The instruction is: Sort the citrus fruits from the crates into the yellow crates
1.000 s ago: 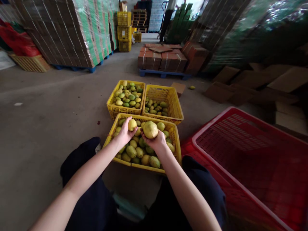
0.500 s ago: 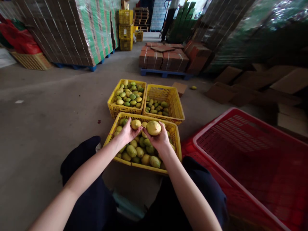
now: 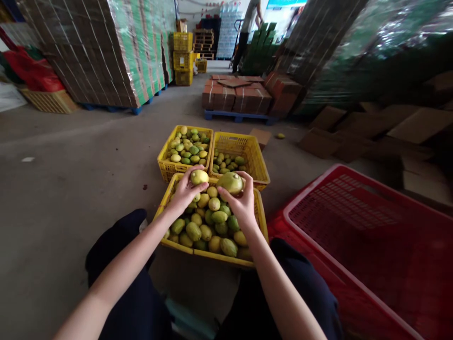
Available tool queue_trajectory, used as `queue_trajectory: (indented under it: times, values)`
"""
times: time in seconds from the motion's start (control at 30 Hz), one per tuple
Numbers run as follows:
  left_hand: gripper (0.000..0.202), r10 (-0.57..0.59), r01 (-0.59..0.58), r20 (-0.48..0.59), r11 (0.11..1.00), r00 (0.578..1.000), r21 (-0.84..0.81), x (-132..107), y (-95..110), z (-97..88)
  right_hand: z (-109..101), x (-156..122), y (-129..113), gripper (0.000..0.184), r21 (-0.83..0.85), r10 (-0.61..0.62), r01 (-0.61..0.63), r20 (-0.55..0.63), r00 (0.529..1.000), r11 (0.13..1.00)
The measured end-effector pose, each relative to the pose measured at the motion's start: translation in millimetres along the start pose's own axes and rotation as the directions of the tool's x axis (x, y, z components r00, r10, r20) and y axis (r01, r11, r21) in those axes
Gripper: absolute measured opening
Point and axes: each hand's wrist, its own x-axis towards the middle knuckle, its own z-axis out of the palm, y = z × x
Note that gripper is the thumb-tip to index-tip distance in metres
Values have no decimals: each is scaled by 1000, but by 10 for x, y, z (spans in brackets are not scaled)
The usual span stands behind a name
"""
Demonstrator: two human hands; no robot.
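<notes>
My left hand (image 3: 184,192) is closed round a small yellow fruit (image 3: 199,176). A larger yellow-green fruit (image 3: 230,182) sits in the grip of my right hand (image 3: 241,204). Both hands hover over the far rim of the near yellow crate (image 3: 261,218), which is full of yellow and green fruit. Beyond it stand two more yellow crates side by side: the left one (image 3: 167,169) is heaped with fruit, the right one (image 3: 257,161) holds a shallow layer. My knees in dark trousers flank the near crate.
A large red crate (image 3: 357,245) lies at my right on the concrete floor. Wrapped pallets of flattened cartons (image 3: 102,47) stand at the left, brown boxes on a blue pallet (image 3: 240,97) straight ahead. Loose cardboard (image 3: 389,127) lies at the right. A person (image 3: 247,23) stands far back.
Both hands have carried their fruit forward, from above the middle of the near crate to its far rim. The camera has tilted slightly.
</notes>
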Motion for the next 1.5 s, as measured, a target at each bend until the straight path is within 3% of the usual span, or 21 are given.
queue_trajectory:
  times: [0.07, 0.13, 0.23, 0.3, 0.4, 0.53, 0.63, 0.77, 0.9, 0.97, 1.07, 1.17, 1.27, 1.37, 1.5]
  values:
    - [49, 186, -203, 107, 960, 977, 190, -6, 63, -37, -39, -21, -5, 59, -249, -300, 298, 32, 954, 922]
    - [47, 286, -341, 208, 884, 935, 318, -16, 96, -66, -60, -43, 14, 53, -371, -491, 498, 120, 863, 784]
    - [47, 310, -405, 281, 820, 908, 404, -45, 96, -90, -75, -70, 65, 48, -429, -607, 639, 230, 761, 639]
    - [49, 292, -381, 265, 832, 919, 404, -74, 101, -89, -82, -83, 87, 48, -431, -608, 648, 248, 754, 628]
    - [49, 232, -298, 218, 886, 948, 355, -125, 167, -63, -78, -104, 80, 47, -356, -544, 580, 206, 814, 733]
    - [44, 75, -100, 118, 969, 990, 224, -165, 315, -8, -36, -130, 35, 52, -199, -425, 426, 51, 904, 882]
    - [46, 6, -10, 27, 988, 1000, 155, -157, 363, 4, -11, -129, 11, 56, -246, -394, 379, -13, 919, 892]
    - [50, -10, -3, 64, 980, 998, 199, -115, 320, -32, -14, -124, -33, 60, -252, -362, 348, -11, 932, 903]
    - [52, -85, 85, 11, 996, 996, -30, -63, 247, -65, -10, -106, -117, 71, 127, -94, 97, -27, 995, 987]
    - [47, -180, 178, 1, 972, 984, -153, -47, 223, -69, 1, -84, -148, 69, 332, 94, -82, -18, 995, 940]
    - [38, -325, 322, 34, 906, 945, -275, -38, 209, -64, 16, -47, -164, 43, 447, 292, -283, 49, 955, 849]
    - [26, -415, 399, 32, 846, 909, -355, -33, 214, -52, 17, -23, -173, 26, 510, 348, -373, 148, 926, 775]
    - [14, -453, 415, 2, 814, 891, -407, -28, 219, -38, 2, -9, -191, 23, 563, 356, -413, 215, 909, 715]
    - [5, -467, 413, -37, 813, 883, -411, -27, 202, -31, -10, 5, -188, 26, 567, 380, -438, 226, 897, 698]
    - [9, -466, 405, -70, 826, 882, -392, -37, 146, -29, 25, 9, -132, 22, 586, 460, -487, 209, 863, 648]
